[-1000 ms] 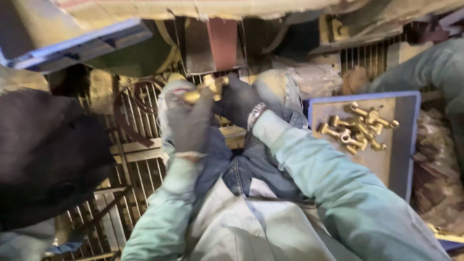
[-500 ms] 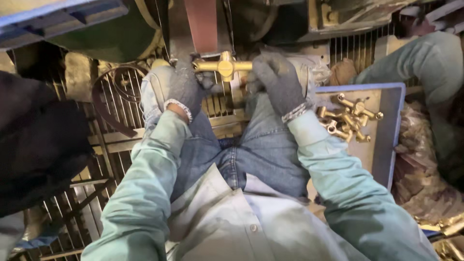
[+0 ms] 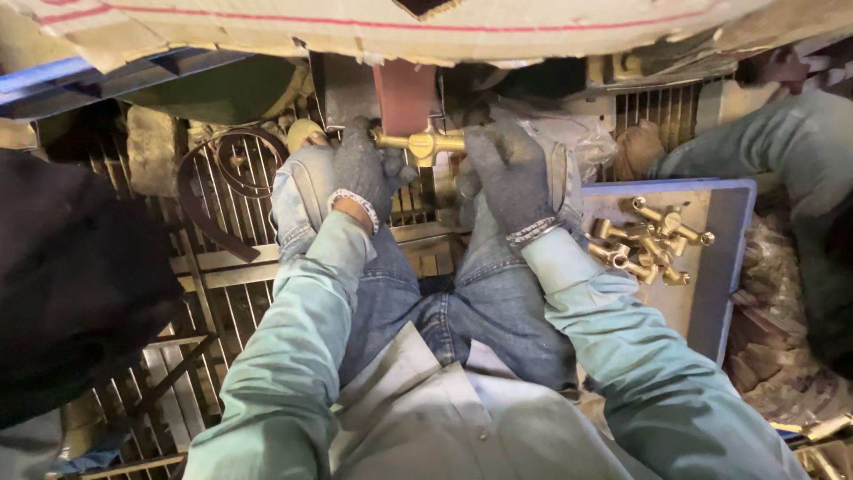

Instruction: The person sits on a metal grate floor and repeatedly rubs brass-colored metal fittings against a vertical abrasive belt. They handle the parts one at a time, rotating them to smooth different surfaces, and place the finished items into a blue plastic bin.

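Since half a second ago the brass fitting (image 3: 421, 144) has stayed level across both hands, though it now sits a little lower against the reddish sanding belt (image 3: 404, 93), and the head has tipped so the knees fill more of the view; a second ago the piece was tilted and held nearer the left glove. The fitting is a cross-shaped brass body with a round hub at its middle; the left hand (image 3: 366, 169) is closed on its left arm and the right hand (image 3: 508, 173) is closed on its right arm, both in dark knit gloves, so the hub lies between the two grips and touches the belt just above them. The step in hand looks like grinding or polishing the hub face; the next move would seem to call for steady, even pressure and a slight roll of the piece. Below the grips lie denim-clad knees (image 3: 480, 267) over a metal grating (image 3: 231, 267); to the right of the right grip, a blue tray (image 3: 724, 267) holds a heap of like brass fittings (image 3: 653, 244); beyond it, another person's sleeve (image 3: 791, 142).
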